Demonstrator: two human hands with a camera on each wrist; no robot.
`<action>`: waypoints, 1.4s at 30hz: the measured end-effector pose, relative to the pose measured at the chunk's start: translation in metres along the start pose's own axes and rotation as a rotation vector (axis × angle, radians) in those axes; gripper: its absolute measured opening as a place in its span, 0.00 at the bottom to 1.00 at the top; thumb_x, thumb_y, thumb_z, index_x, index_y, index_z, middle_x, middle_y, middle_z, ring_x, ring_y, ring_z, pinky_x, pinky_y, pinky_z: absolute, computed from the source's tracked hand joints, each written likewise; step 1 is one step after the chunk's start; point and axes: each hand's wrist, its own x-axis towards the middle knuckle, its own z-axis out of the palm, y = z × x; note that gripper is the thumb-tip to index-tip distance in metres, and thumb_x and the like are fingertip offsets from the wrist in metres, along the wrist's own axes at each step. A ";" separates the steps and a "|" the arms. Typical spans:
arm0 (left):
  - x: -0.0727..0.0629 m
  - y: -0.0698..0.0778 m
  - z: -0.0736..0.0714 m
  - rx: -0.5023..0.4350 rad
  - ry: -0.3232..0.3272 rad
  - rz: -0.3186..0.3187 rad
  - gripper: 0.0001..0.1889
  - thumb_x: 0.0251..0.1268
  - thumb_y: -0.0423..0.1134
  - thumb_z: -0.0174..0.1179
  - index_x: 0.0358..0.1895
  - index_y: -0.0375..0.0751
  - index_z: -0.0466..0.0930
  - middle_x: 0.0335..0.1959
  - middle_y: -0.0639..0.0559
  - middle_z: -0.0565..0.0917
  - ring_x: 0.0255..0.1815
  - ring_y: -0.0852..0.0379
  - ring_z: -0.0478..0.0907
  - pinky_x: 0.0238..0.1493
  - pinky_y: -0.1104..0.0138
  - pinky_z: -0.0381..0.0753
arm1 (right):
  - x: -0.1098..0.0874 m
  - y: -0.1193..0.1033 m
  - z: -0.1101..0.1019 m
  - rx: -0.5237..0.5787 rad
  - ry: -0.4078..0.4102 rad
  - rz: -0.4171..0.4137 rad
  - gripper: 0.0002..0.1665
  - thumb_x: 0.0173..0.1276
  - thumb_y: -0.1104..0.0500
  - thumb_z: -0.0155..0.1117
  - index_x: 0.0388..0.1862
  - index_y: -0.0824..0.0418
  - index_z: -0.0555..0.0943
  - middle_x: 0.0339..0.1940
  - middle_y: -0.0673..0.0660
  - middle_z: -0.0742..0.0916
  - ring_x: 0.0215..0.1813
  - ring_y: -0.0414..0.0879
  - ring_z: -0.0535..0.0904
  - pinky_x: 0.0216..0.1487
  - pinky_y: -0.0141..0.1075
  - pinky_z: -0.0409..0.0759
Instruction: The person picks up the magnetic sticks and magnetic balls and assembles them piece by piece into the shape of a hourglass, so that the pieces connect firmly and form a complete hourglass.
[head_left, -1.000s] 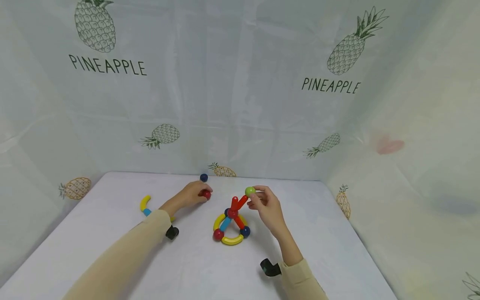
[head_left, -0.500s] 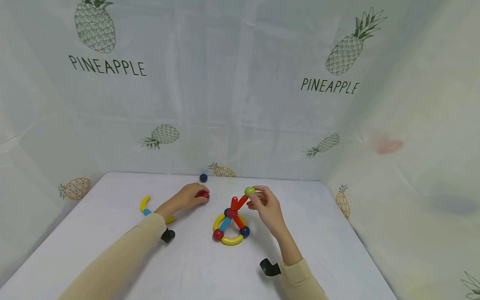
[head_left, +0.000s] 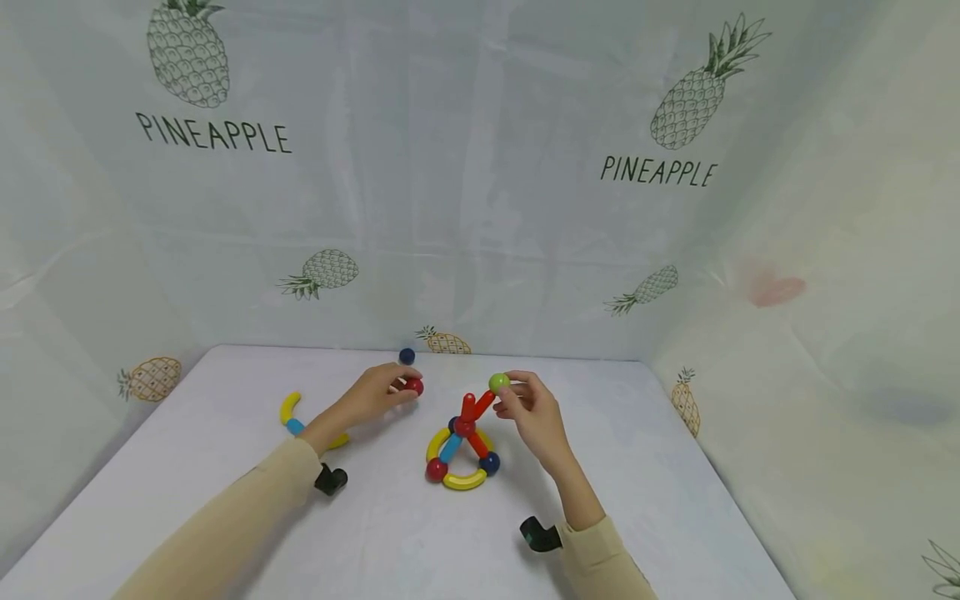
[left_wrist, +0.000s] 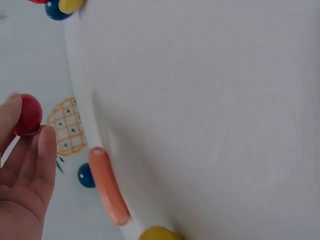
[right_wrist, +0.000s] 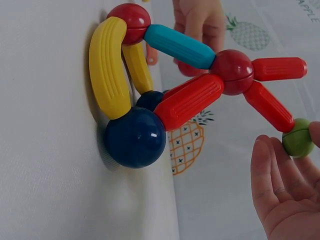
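Note:
My left hand [head_left: 375, 393] pinches a red ball [left_wrist: 30, 115] between thumb and fingers, to the left of a ball-and-stick model [head_left: 465, 427]. In the right wrist view the model has a ring of curved yellow sticks [right_wrist: 108, 67] joined by red and dark blue balls [right_wrist: 135, 137]. Blue and red sticks lean up from the ring to a red centre ball [right_wrist: 232, 72]. Two short red sticks [right_wrist: 280, 68] branch off that ball. A green ball [right_wrist: 298, 137] sits at the tip of one, and my right hand [head_left: 537, 415] pinches it.
A dark blue ball [head_left: 407, 357] lies near the table's far edge. On the left, curved yellow sticks [head_left: 290, 406] and a blue stick [head_left: 295, 425] lie partly behind my left arm. An orange curved stick [left_wrist: 108, 186] shows in the left wrist view. A pineapple-print cloth [head_left: 480, 250] hangs behind.
The left hand shifts slightly left, then a little back to the right and up, with the red ball in its fingers. My right hand and the model stay in place.

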 end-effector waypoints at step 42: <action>-0.030 0.123 0.024 -0.490 0.205 0.071 0.20 0.73 0.41 0.69 0.66 0.52 0.81 0.58 0.53 0.87 0.58 0.53 0.86 0.58 0.67 0.86 | -0.016 -0.033 -0.002 0.010 -0.028 -0.011 0.19 0.81 0.60 0.63 0.66 0.63 0.78 0.51 0.63 0.90 0.49 0.61 0.90 0.52 0.44 0.90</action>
